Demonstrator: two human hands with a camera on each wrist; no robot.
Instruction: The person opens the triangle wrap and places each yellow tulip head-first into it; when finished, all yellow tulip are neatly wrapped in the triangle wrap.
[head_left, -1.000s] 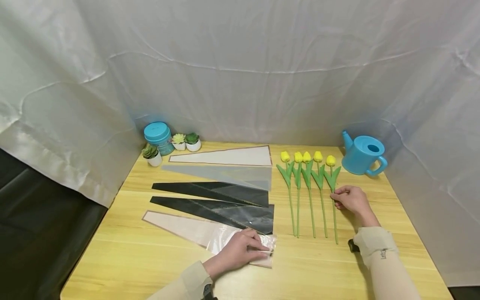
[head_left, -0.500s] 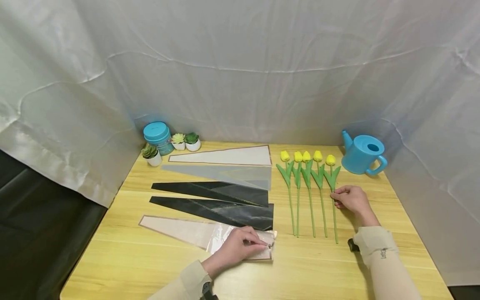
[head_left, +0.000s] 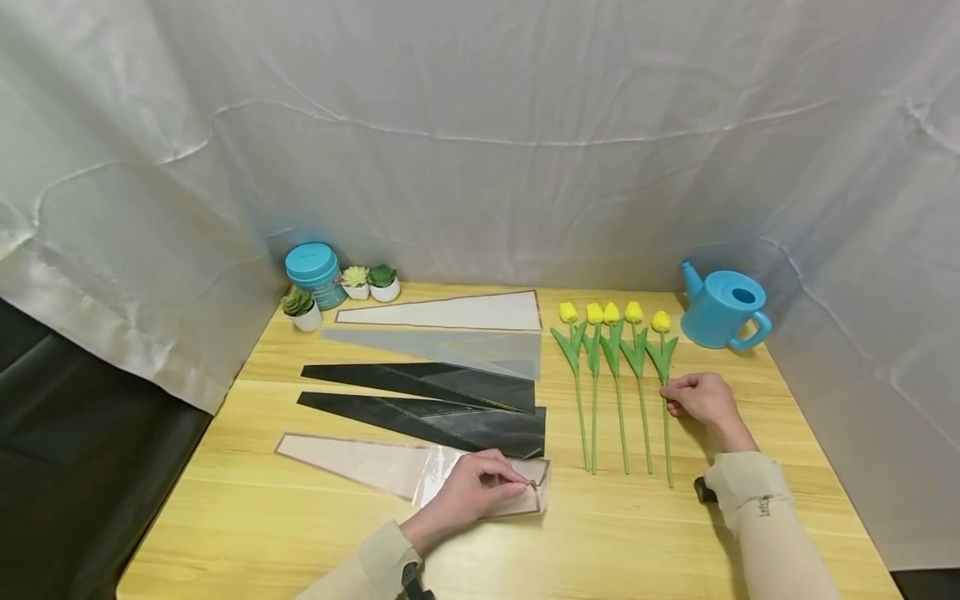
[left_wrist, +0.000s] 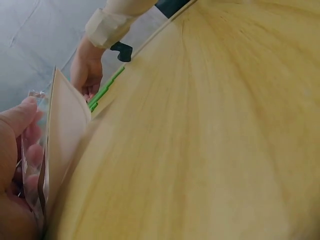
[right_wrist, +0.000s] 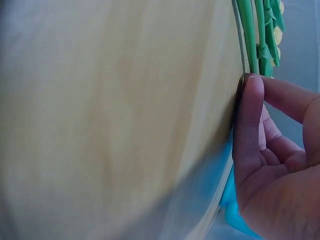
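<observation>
In the head view my left hand (head_left: 468, 490) pinches the clear film at the wide end of a pale pink flower sleeve (head_left: 367, 463) with a dark border. The left wrist view shows the transparent film (left_wrist: 36, 165) between thumb and fingers, its wide end lifted. My right hand (head_left: 707, 402) pinches the stem of the rightmost yellow artificial tulip (head_left: 662, 322), just below its leaves. That tulip lies on the table beside several others (head_left: 618, 375), heads pointing away. In the right wrist view, thumb and forefinger meet at the green stem (right_wrist: 248, 40).
Two black sleeves (head_left: 420, 417), a grey sleeve (head_left: 420, 343) and a white one (head_left: 457, 313) lie behind the pink one. A blue watering can (head_left: 720, 308) stands back right. Small potted succulents (head_left: 303, 310) and a blue jar (head_left: 315, 275) stand back left on the wooden table (head_left: 615, 542).
The pink sleeve has slid slightly away and to the left under my left hand, closer to the front black sleeve. My right hand stays at the tulip stem.
</observation>
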